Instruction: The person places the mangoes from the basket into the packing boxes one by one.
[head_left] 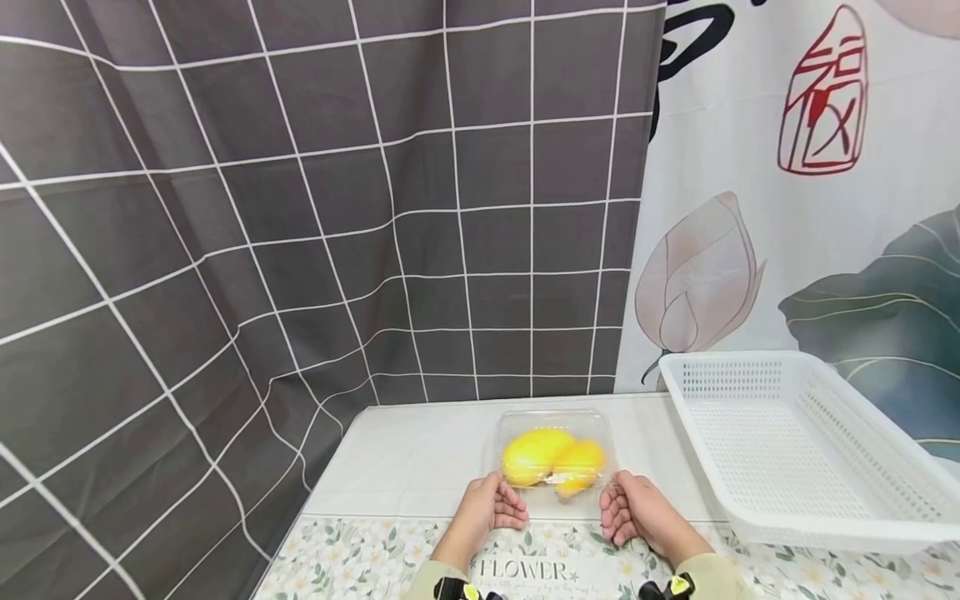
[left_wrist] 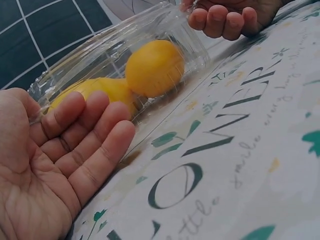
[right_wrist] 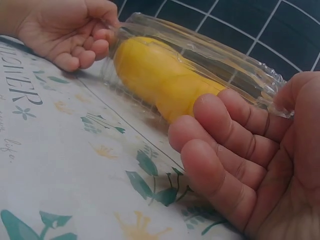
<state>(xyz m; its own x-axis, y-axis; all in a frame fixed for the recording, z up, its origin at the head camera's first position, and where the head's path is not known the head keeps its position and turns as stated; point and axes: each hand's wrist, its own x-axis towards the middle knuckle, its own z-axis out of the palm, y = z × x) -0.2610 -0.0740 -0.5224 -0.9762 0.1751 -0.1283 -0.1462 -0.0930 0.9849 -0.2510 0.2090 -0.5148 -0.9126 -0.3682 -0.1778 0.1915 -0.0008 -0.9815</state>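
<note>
A clear plastic box (head_left: 517, 417) with a lid sits on the table in front of me in the head view. Inside it lie two oval yellow fruits (head_left: 534, 456), side by side. My left hand (head_left: 483, 510) pinches the box's near left corner between thumb and forefinger, its other fingers loosely curled below. At the near right corner, my right hand (head_left: 636, 510) pinches the edge the same way. The right wrist view shows a fruit (right_wrist: 145, 62) through the clear wall, partly covered by my right fingers (right_wrist: 215, 115).
A white perforated plastic basket (head_left: 780, 525) stands to the right. Under the box is a tablecloth (head_left: 360, 542) with a floral front band and printed lettering. A dark grid-patterned curtain (head_left: 495, 242) hangs behind and to the left, beside a white printed cloth (head_left: 720, 150).
</note>
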